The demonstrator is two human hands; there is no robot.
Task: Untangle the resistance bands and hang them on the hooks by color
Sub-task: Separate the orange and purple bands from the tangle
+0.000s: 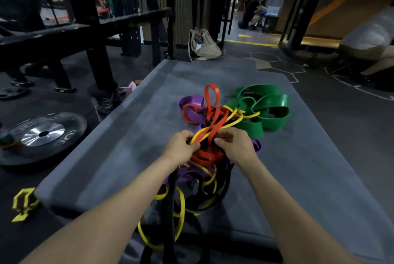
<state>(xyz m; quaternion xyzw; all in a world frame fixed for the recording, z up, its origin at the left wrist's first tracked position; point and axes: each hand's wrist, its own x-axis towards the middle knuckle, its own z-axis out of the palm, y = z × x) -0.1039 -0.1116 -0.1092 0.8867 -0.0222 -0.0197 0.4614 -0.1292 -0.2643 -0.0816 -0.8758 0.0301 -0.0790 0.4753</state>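
Two hands' fingers pinching tangled bands (215, 135), grey mat (298, 157), dark gym floor (351, 110), weight plate (42, 133)

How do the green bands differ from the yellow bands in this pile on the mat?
The green bands are wide and flat; the yellow bands are thin and narrow. The green bands sit bunched at the far right of the pile, touched by neither hand; the yellow bands thread through the middle, past the left hand and right hand, and trail off the mat's near edge. Both are looped and tangled with other colors.
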